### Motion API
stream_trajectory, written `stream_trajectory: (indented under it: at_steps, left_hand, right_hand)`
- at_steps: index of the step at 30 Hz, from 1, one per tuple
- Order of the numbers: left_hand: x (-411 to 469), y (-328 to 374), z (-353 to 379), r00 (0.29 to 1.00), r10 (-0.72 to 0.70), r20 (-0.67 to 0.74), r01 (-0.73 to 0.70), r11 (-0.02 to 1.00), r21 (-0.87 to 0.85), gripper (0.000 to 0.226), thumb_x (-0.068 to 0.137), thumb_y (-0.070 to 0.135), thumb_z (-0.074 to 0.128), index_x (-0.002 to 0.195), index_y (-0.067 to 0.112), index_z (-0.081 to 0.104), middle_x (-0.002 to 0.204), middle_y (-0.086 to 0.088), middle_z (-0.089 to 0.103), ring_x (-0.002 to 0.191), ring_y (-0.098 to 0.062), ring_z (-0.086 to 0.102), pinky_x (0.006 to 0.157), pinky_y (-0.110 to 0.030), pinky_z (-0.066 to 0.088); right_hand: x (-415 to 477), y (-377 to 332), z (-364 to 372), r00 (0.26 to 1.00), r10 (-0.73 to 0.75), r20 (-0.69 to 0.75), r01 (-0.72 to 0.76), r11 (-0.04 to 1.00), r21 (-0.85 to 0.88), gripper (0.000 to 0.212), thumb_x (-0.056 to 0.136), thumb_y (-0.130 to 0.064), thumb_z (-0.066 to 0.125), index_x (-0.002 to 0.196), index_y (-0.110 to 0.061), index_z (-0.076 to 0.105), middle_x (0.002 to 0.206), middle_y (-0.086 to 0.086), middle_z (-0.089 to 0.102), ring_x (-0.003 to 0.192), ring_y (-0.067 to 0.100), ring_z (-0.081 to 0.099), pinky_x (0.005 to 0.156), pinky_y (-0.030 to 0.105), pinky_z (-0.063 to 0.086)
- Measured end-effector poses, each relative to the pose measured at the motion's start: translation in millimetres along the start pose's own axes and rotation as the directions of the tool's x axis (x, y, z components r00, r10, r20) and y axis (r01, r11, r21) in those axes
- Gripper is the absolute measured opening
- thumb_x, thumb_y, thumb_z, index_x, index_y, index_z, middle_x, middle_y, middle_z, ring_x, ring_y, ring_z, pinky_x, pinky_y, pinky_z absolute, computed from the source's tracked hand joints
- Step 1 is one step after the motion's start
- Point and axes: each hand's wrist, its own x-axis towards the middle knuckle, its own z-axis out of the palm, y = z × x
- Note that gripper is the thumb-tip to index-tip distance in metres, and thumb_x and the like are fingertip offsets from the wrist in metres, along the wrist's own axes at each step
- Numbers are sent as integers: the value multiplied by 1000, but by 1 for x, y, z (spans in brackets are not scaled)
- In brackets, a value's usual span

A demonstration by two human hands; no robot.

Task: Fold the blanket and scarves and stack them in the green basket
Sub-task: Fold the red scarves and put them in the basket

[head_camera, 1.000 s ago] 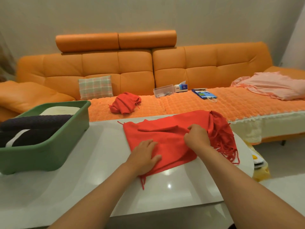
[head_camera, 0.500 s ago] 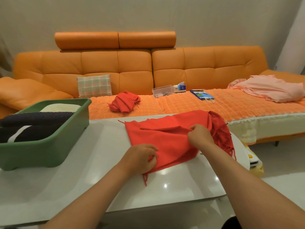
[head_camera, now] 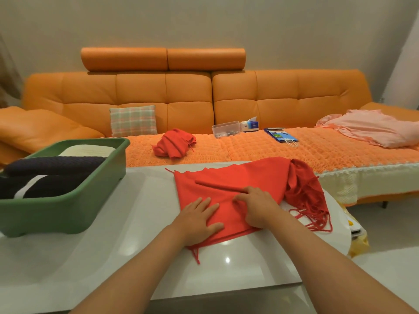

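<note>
A red scarf (head_camera: 240,177) lies spread on the white table (head_camera: 113,257), its fringed end bunched at the right edge. My left hand (head_camera: 199,219) presses flat on the scarf's near corner with straight fingers. My right hand (head_camera: 257,206) rests on the cloth just to the right, fingers pointing left along a raised crease. A second red scarf (head_camera: 173,143) sits crumpled on the sofa seat. The green basket (head_camera: 68,200) stands at the table's left and holds a folded dark cloth with a white stripe (head_camera: 49,175) and a cream one (head_camera: 88,150).
An orange sofa (head_camera: 192,103) runs behind the table, with a plaid cushion (head_camera: 133,120), a clear box (head_camera: 226,129), a tissue pack (head_camera: 249,124), a blue booklet (head_camera: 280,134) and a pink cloth (head_camera: 371,128). A yellow and white object (head_camera: 357,236) sits past the table's right edge.
Both hands let go of the pinched cloth and now lie flat on the scarf. The right hand slid toward me; the near corner is smoothed down.
</note>
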Motion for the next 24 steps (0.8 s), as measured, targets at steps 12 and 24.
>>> stream_trajectory:
  at_steps: [12,24]
  left_hand:
    - [-89,-134,-49,987,-71,143,89,988,-124,69,72,65,68,134,44,45,135,12,35,132,-13,39,114,-30,29]
    - [-46,-143,-44,905,-252,-343,232,968,-101,25,101,33,41,105,17,59,111,-7,54,111,-29,53,93,-44,44]
  right_hand:
    - [17,-108,-1,975,-198,106,161,946,282,44,80,-20,58,122,-31,68,115,0,67,105,20,61,91,25,45]
    - [80,-179,17,966,-182,-186,153,975,-160,40,91,-44,57,121,-18,57,120,9,54,108,32,60,81,39,47]
